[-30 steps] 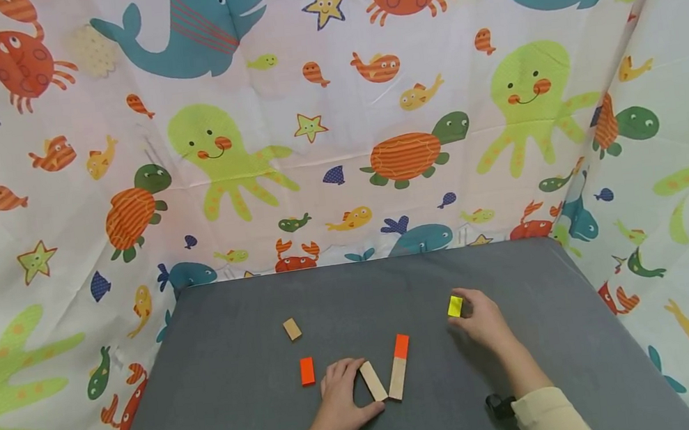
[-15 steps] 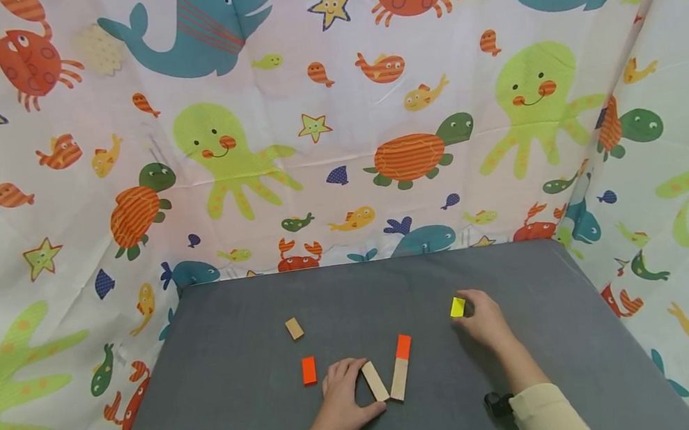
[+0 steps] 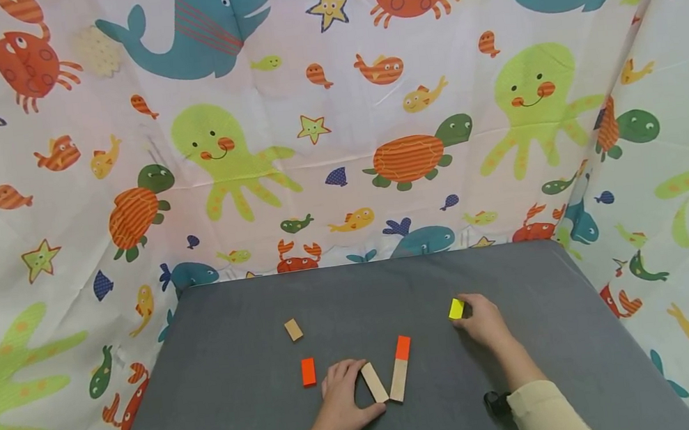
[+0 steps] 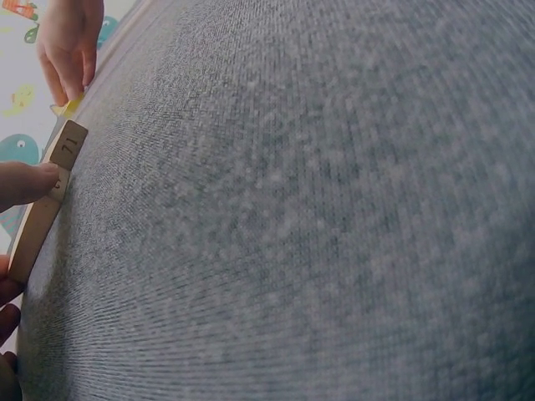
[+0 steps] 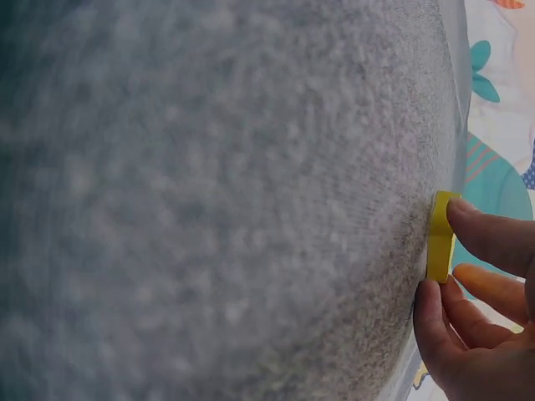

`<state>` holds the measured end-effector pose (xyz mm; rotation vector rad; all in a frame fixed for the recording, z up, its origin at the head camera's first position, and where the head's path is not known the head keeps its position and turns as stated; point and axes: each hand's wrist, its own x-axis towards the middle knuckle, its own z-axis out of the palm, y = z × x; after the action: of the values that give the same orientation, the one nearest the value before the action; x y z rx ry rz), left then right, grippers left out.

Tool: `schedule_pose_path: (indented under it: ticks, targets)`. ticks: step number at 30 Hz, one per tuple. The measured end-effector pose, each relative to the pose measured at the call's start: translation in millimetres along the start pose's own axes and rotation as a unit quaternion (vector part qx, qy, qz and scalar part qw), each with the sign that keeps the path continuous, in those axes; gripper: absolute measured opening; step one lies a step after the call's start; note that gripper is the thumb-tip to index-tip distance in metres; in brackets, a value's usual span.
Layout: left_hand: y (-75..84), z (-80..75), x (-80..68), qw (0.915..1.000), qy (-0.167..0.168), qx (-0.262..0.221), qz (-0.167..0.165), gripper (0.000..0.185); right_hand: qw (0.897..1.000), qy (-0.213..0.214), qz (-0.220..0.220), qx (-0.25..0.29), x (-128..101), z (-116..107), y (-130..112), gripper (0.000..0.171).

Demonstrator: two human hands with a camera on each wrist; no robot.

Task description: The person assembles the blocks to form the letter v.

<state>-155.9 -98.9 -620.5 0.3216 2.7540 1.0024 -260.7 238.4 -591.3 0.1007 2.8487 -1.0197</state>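
The right hand (image 3: 484, 321) pinches the yellow block (image 3: 456, 308) by thin edges; it may slip. The left hand (image 3: 343, 397) fingers, curled on the plain block (image 3: 374, 382), could knock the orange-tipped block (image 3: 400, 369).

We are looking at a grey felt-covered table (image 3: 527, 392). Lying on it are a small plain wooden block (image 3: 293, 329), a small orange block (image 3: 308, 371), a plain wooden bar (image 3: 374, 382), an orange-tipped wooden bar (image 3: 400, 368) and a yellow block (image 3: 456, 308).
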Motion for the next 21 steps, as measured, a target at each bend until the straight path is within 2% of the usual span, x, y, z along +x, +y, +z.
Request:
schedule_pose_path:
  ticks: [8,16,21]
  targets:
    - [1.3,-1.0,-0.5,1.0,-0.003,-0.005,0.0,0.084,0.999,0.02,-0.021,-0.018,-0.1,1.5,-1.5,0.056]
    - [-0.6,0.4,-0.7,1.0,0.001,-0.001,0.004,0.084,0.999,0.031,-0.014,-0.004,-2.6,2.9,-5.6,0.057]
    - [-0.9,0.4,-1.3,1.0,0.005,-0.001,0.007,0.083,0.999,0.036,-0.027,0.0,-5.6,4.7,-7.7,0.057]
